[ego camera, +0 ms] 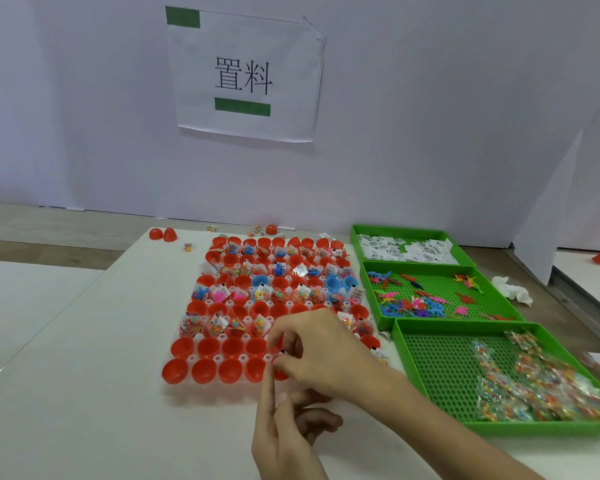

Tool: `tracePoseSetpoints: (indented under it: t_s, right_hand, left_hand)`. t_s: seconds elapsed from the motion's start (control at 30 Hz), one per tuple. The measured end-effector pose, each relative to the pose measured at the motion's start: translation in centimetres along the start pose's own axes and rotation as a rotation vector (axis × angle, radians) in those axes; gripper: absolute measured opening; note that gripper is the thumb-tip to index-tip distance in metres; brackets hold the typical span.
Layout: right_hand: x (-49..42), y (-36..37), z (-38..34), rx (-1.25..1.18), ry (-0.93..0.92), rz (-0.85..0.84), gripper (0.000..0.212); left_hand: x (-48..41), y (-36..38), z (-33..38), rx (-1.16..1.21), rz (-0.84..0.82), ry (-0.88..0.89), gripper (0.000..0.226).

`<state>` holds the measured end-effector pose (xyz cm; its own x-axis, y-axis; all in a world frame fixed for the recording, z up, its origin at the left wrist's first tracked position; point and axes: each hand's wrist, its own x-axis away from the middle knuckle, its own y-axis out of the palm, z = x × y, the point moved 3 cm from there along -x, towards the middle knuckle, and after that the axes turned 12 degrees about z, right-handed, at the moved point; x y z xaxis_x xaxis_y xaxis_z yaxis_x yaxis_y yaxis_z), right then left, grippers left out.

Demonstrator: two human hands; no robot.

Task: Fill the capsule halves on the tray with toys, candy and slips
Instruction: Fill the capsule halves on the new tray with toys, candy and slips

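On the matte white table (84, 375), two loose red domes (163, 234) lie at ten o'clock from the tray (217, 358). The tray is a translucent white moulded sheet with round sockets, lying mid-table. Its capsule halves (175, 371) are glossy red cups, mouths up. The two nearest rows show smooth red interiors; farther rows hold crinkly clear packets, rubbery figures and white printed paper. A few blue halves (333, 283) sit toward two o'clock of the tray.

The left hand (284, 431) rises from six o'clock, index finger and thumb straight and close together, the other fingers curled; I cannot tell whether it grips anything. Its fingertip meets the right hand (323, 351), which hovers over the tray's five o'clock corner and pinches a small slip (284, 351) between thumb and forefinger (only a black-marked edge shows).

Right of the tray stand three green plastic bins with perforated floors:
- The slip bin (357, 233), at one o'clock, holds folded paper slips (413, 249).
- The toy bin (369, 292), at three, holds flat spiky toys (409, 303) in many colours.
- The candy bin (437, 368), at four, holds cellophane candy bags (534, 382).

A crumpled white tissue (511, 289) lies beyond the toy bin.
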<state>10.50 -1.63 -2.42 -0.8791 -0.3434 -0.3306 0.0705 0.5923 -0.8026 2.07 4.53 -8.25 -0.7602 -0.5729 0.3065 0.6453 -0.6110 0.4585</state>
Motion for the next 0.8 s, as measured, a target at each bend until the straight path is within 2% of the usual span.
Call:
tracePoseSetpoints:
  t_s: [0.23, 0.3, 0.33, 0.43, 0.47, 0.5, 0.57, 0.63, 0.8]
  right_hand:
    - [-0.1, -0.6, 0.9, -0.166, 0.037, 0.03, 0.011]
    - [-1.2, -1.8, 2.0, -0.205, 0.069, 0.107, 0.004]
    - [-2.1, -2.8, 3.0, -0.203, 0.096, 0.178, 0.007]
    - [-5.4, -6.3, 8.0, -0.079, 0.224, 0.427, 0.023]
    - [-6.4, -7.5, 10.0, 0.026, 0.279, 0.452, 0.028]
    - [-7.2, -8.3, 12.3, 0.166, 0.332, 0.417, 0.034]
    - [-8.0, -9.2, 16.5, 0.436, 0.423, 0.23, 0.04]
    - [-7.7, -9.4, 19.0, 0.535, 0.457, 0.123, 0.032]
    - [-6.4, -9.2, 20.4, 0.463, 0.37, 0.323, 0.02]
  left_hand:
    - [0.0, 0.1, 0.2, 0.008, -0.019, 0.009, 0.042]
    - [-0.1, -0.1, 0.1, 0.021, -0.024, 0.008, 0.042]
    - [-0.2, -0.1, 0.1, 0.023, -0.034, 0.011, 0.042]
    - [-0.3, -0.2, -0.2, 0.014, -0.066, 0.024, 0.042]
    - [-0.3, -0.3, -0.2, 0.012, -0.072, 0.026, 0.043]
    - [-0.3, -0.3, -0.2, 0.015, -0.077, 0.023, 0.042]
    - [-0.7, -0.5, -0.3, 0.026, -0.102, 0.007, 0.041]
    - [-1.0, -0.7, -0.5, 0.03, -0.131, -0.015, 0.042]
    - [-1.2, -0.5, -0.5, 0.02, -0.187, -0.038, 0.044]
